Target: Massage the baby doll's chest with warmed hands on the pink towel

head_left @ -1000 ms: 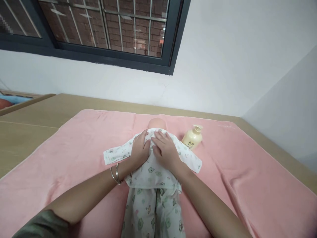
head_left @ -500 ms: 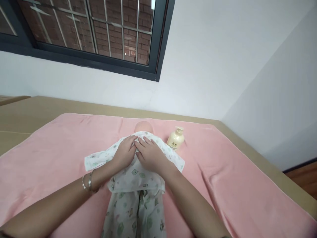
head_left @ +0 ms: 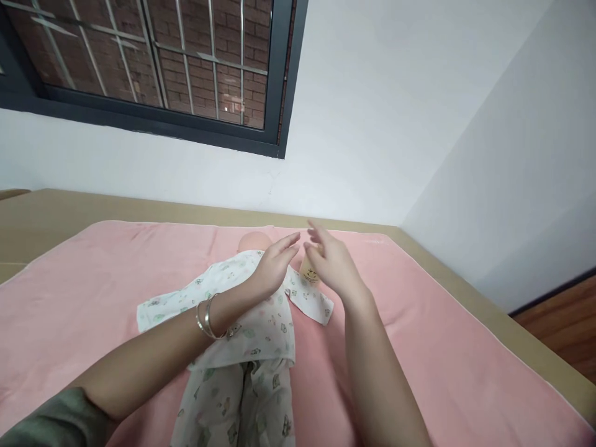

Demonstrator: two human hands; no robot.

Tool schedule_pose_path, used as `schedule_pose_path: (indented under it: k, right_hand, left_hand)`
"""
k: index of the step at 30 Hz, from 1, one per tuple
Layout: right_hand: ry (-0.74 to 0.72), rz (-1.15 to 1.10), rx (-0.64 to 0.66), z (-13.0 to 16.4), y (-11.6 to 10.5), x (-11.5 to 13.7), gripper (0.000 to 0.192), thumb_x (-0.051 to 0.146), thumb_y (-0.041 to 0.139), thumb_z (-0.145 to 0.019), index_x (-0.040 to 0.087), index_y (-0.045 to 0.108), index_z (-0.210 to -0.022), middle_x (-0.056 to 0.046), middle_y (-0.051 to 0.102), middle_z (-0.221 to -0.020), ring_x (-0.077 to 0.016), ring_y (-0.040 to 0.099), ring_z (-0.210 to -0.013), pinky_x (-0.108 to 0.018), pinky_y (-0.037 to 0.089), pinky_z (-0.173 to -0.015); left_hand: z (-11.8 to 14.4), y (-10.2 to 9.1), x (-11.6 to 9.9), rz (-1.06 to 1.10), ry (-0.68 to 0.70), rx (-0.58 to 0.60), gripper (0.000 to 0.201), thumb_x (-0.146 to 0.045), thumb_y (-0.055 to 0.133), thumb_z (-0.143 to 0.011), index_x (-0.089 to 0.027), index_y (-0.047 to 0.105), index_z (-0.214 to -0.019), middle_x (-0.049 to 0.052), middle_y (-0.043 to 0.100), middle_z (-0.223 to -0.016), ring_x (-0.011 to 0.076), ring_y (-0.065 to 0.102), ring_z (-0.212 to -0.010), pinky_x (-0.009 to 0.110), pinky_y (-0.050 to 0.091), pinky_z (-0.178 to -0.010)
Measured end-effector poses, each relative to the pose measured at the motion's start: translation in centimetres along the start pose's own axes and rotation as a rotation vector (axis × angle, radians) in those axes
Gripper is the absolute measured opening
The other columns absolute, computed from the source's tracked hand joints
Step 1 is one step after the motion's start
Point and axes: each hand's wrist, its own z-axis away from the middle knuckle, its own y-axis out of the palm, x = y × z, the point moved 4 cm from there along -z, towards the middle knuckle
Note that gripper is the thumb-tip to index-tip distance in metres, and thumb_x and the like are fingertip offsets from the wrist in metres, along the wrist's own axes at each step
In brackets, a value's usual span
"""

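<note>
Doll [head_left: 242, 310] lies face-up on the pink towel [head_left: 93, 279], centre of the bed, dressed in its printed top and trousers. We see both hands have lifted off its chest since 0.5 s ago: left hand [head_left: 272, 270] open above the collar, right hand [head_left: 333, 264] open, holding nothing, nearest the lotion bottle [head_left: 309, 273], so pressing looks over. Count: 1 doll, 1 towel, 2 bangles [head_left: 205, 318], 1 bottle.

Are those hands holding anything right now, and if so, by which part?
Nothing is held. The left hand and right hand are open, fingers spread, raised above the dressed doll; the right hand partly hides the yellow bottle.
</note>
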Motion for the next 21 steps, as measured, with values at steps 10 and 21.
schedule_pose_path:
  k: [10,21]
  right_hand:
    - [0.07,0.382,-0.009,-1.3,2.4,-1.6,0.056,0.018,0.035,-0.095,-0.001,0.042,-0.147,-0.022,0.041,-0.153,-0.0332,0.032,-0.147,-0.051,0.023,-0.121]
    - [0.167,0.716,-0.018,-2.1,5.5,0.5,0.057,0.034,0.034,-0.103,-0.01,0.052,-0.134,-0.033,0.058,-0.13,-0.0408,0.05,-0.13,-0.049,0.035,-0.109]
  left_hand:
    - [-4.5,3.0,1.7,0.594,-0.428,0.132,0.067,-0.048,0.012,-0.099,-0.009,0.044,-0.142,0.021,0.056,-0.142,0.0268,0.059,-0.128,0.045,0.05,-0.108]
    - [2.0,-2.4,1.5,0.63,-0.566,-0.071,0.056,-0.04,0.026,-0.097,-0.013,0.046,-0.142,0.018,0.051,-0.148,0.0221,0.052,-0.136,0.036,0.046,-0.111]
